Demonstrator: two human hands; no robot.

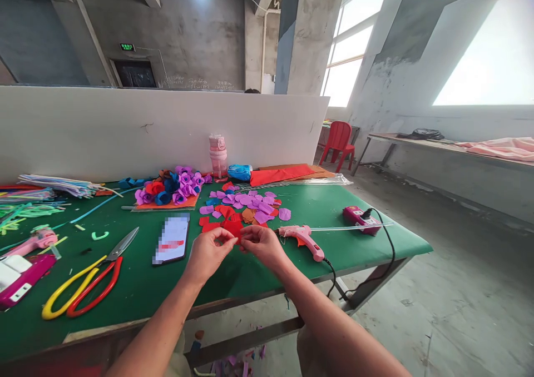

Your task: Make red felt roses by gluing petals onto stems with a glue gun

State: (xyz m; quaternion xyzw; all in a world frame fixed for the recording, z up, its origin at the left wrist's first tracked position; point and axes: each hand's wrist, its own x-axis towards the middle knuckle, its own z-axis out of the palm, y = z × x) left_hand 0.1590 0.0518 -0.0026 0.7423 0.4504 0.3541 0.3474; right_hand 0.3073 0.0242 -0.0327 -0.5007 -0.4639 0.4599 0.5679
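Note:
My left hand (212,250) and my right hand (265,246) meet over the front of the green table, thumbs and forefingers pinched close together. Between the fingertips is a red petal (233,228), which looks like crepe paper; its lower edge is partly hidden by the fingers. Just beyond lie loose purple petals (246,199), more red pieces and a few brown petals (249,216). A pink hot glue gun (302,237) rests right of my right hand, a clear glue stick sticking out of its back. Left of my left hand lies a phone (172,238).
Yellow-and-red-handled scissors (98,274) lie at left, near another pink glue gun (35,241) and power strip (25,279). Finished paper flowers (173,187), a pink bottle (218,157) and red sheets (281,174) stand along the white partition (167,127). A cord runs from the power block (361,219).

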